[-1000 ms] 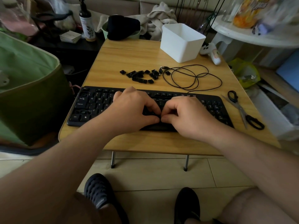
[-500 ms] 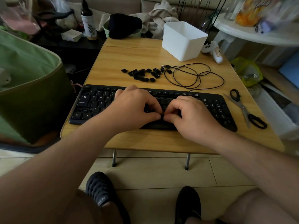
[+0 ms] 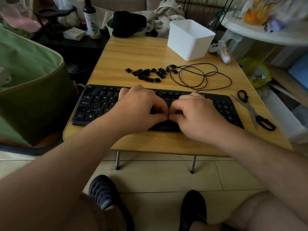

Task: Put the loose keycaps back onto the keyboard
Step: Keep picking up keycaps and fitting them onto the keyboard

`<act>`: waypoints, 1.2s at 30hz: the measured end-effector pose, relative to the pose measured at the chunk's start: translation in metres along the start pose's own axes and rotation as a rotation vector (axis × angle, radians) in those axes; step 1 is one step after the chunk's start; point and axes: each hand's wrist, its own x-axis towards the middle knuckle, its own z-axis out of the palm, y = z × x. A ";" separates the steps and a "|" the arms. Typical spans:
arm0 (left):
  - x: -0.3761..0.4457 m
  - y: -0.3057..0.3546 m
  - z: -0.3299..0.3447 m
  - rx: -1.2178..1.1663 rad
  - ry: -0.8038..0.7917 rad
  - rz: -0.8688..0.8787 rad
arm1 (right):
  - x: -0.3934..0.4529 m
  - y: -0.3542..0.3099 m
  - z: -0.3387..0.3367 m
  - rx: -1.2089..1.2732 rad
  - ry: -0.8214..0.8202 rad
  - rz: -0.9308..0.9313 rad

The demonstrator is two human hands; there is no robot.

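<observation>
Cluttered surroundings frame a low wooden table (image 3: 133,52) standing on a tiled floor. At the far left, a green fabric bin (image 3: 28,90) is seen beside the table. A black keyboard (image 3: 100,104) is laid across the near half of the tabletop. Over its middle, the left hand (image 3: 141,109) and the right hand (image 3: 196,114) are brought together, fingers curled and thumb tips touching above the lower key rows. Whether a keycap is pinched between them cannot be told, since the spot is hidden by the fingers. Beyond the keyboard, a small heap of loose keycaps (image 3: 148,74) is spread on the wood, with a coiled black cable (image 3: 201,75) just to its right. A white plastic box (image 3: 190,39) is placed at the far side. Black-handled scissors (image 3: 255,112) are laid near the right edge.
</observation>
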 end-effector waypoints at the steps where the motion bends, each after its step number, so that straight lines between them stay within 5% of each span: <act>1: 0.000 0.001 -0.001 0.043 0.003 0.019 | 0.001 -0.001 -0.001 -0.038 -0.022 0.002; 10: -0.004 0.002 0.002 0.060 0.053 0.054 | 0.010 -0.011 -0.005 -0.117 -0.080 0.055; 16: 0.000 -0.004 0.003 -0.077 0.063 0.001 | 0.015 -0.007 -0.015 0.072 -0.135 0.142; 20: 0.002 -0.012 0.001 -0.099 0.062 -0.003 | 0.014 0.001 -0.026 0.184 -0.115 0.076; 27: 0.001 -0.014 0.002 -0.125 0.056 0.005 | -0.006 0.010 -0.016 -0.096 -0.200 -0.214; 30: 0.000 -0.013 0.004 -0.104 0.073 0.020 | -0.008 0.014 -0.008 -0.139 -0.113 -0.309; 36: -0.002 -0.012 0.011 -0.108 0.113 0.042 | -0.001 0.013 -0.008 -0.047 -0.080 -0.296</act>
